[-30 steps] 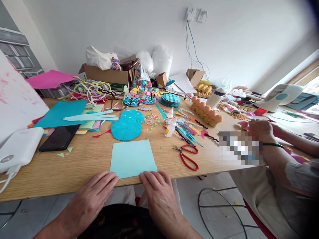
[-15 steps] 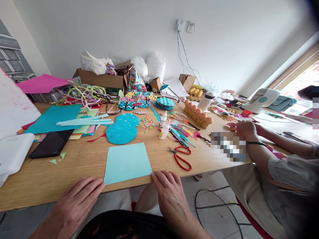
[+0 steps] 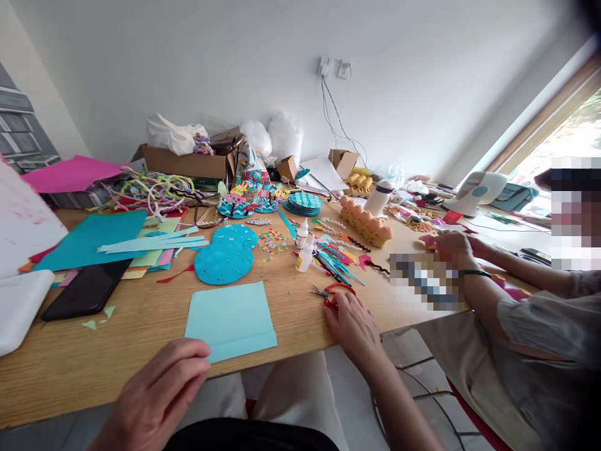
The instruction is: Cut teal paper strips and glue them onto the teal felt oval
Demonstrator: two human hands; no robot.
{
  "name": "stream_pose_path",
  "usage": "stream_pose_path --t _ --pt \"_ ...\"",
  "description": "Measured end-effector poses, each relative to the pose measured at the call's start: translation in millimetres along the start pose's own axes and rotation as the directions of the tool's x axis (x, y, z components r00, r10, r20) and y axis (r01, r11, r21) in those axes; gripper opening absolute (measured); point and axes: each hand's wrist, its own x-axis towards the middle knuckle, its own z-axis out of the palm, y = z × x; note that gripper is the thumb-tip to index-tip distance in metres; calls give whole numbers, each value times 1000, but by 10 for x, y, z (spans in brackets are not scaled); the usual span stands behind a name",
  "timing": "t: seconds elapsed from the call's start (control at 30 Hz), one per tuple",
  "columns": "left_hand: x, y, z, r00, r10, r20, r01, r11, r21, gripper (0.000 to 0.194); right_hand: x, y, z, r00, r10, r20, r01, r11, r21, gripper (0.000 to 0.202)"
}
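Note:
A light blue sheet of paper [image 3: 230, 316] lies at the table's front edge, with a crease line along its near side. My left hand [image 3: 162, 388] is at its near left corner, fingers closed together on the paper there; the thumb is mostly hidden. To the right, my right hand [image 3: 353, 326] is closed over the red handles of a pair of scissors [image 3: 334, 292], whose metal tips point left and lie on the table. Beyond the sheet are two overlapping blue paper discs [image 3: 224, 262] and two white glue bottles [image 3: 306, 255].
At the left are a black phone [image 3: 84, 291], green paper scraps [image 3: 99, 318] and stacked coloured paper with pale strips [image 3: 150, 241]. Paper confetti [image 3: 272, 241] and an egg carton [image 3: 365, 222] lie farther back. Another person's hands [image 3: 453, 245] work at the right.
My right hand has left the paper's near right corner and moved right onto the scissors. My left hand has shifted slightly and its fingers have curled at the paper's corner.

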Motion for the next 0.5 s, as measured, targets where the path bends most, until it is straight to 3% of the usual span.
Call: stream_pose_path --t 0.07,0.17,0.23,0.33,0.43,0.5 --pt "141 161 92 999 -35 32 38 992 -122 8 24 -33 41 1000 15 -5 -15 1000 -20 16" --pt "282 336 245 991 -24 132 69 934 -352 16 1 -50 83 1000 18 -25 -18 1000 -10 12" --pt "329 402 358 984 16 175 68 883 -464 17 -45 -48 103 998 13 -56 -12 1000 27 10" --pt "365 442 513 963 -12 269 165 816 -555 20 -117 -45 143 994 17 -106 -5 994 107 11" --pt "399 462 636 867 -113 485 424 680 -599 18 -144 -50 214 989 17 -147 16 976 217 13" --pt "416 492 727 761 -167 627 618 482 -621 19 -144 -58 258 981 22 -194 39 951 306 13"
